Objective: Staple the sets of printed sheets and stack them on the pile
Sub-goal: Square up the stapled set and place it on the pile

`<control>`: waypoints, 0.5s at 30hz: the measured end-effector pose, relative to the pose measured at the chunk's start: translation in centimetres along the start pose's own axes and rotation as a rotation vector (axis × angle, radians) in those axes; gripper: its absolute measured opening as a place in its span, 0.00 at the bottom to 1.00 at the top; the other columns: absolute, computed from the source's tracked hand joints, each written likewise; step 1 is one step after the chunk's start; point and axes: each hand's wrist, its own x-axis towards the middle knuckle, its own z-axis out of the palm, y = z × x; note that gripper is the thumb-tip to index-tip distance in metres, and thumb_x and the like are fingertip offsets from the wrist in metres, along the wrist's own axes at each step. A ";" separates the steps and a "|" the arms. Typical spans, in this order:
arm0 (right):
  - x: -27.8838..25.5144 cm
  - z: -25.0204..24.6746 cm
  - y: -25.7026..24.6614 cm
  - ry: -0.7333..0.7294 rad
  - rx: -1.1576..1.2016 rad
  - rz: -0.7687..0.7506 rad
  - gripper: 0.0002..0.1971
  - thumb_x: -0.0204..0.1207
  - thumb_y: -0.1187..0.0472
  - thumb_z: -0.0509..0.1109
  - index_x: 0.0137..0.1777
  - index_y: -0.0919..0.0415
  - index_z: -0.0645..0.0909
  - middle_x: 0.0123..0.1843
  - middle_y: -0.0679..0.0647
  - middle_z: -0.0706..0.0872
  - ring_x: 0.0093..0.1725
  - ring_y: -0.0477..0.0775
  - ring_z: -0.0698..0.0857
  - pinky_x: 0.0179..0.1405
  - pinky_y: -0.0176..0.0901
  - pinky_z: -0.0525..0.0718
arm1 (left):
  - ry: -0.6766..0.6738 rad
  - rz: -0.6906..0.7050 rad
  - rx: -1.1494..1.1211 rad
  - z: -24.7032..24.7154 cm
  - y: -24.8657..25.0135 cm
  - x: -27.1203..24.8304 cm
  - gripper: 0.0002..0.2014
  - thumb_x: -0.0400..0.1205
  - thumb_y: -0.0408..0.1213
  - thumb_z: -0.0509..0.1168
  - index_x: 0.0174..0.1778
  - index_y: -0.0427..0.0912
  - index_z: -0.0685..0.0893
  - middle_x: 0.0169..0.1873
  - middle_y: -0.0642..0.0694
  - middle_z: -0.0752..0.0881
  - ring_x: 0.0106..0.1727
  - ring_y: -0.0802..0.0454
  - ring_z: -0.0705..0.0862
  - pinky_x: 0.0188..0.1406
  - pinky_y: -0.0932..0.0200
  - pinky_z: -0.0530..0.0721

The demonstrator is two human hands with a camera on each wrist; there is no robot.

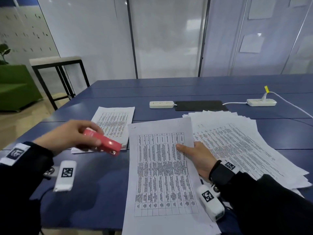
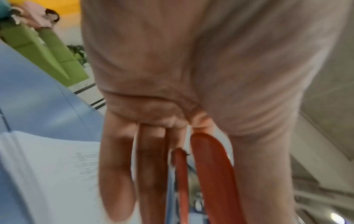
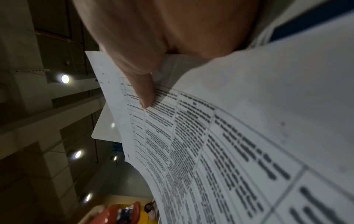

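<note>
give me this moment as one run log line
left hand: grips red stapler | right hand: holds sheet set | stapled pile: on table, left

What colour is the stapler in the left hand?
Red. The stapler shows best in the head view, gripped by the left hand.

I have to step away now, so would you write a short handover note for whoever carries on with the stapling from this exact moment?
Left hand: grips the red stapler in the air, above the near corner of the neat pile at the left of the blue table.
Right hand: holds the current set of sheets by its right edge, thumb on top, in front of you.
Loose printed sheets: fanned out on the right, waiting.
Done: some sets are already on the pile.
Left: a small mark shows at the set's top left corner, but I cannot tell if it is a staple. Check, staple if needed, stack it, then work through the loose sheets.
</note>
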 end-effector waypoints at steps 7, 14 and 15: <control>0.2 0.0 0.6 0.030 -0.069 -0.030 0.12 0.81 0.56 0.78 0.60 0.60 0.90 0.58 0.55 0.94 0.61 0.55 0.92 0.70 0.53 0.85 | 0.314 0.069 -1.022 3.7 2.0 3.2 0.11 0.79 0.46 0.73 0.52 0.47 0.83 0.41 0.48 0.85 0.42 0.49 0.85 0.45 0.50 0.90; 0.5 0.4 0.8 0.077 -0.129 -0.045 0.08 0.80 0.58 0.79 0.49 0.63 0.91 0.45 0.57 0.92 0.50 0.62 0.90 0.65 0.59 0.87 | 0.405 0.028 -1.112 11.6 9.3 6.6 0.11 0.85 0.50 0.68 0.49 0.46 0.79 0.35 0.48 0.82 0.30 0.49 0.84 0.38 0.52 0.88; 0.5 0.5 0.8 0.083 -0.133 -0.044 0.08 0.80 0.57 0.79 0.49 0.63 0.91 0.46 0.57 0.92 0.50 0.62 0.90 0.66 0.63 0.87 | 0.432 0.073 -1.087 12.2 10.7 7.1 0.11 0.85 0.50 0.70 0.51 0.47 0.78 0.33 0.49 0.83 0.29 0.49 0.85 0.38 0.49 0.88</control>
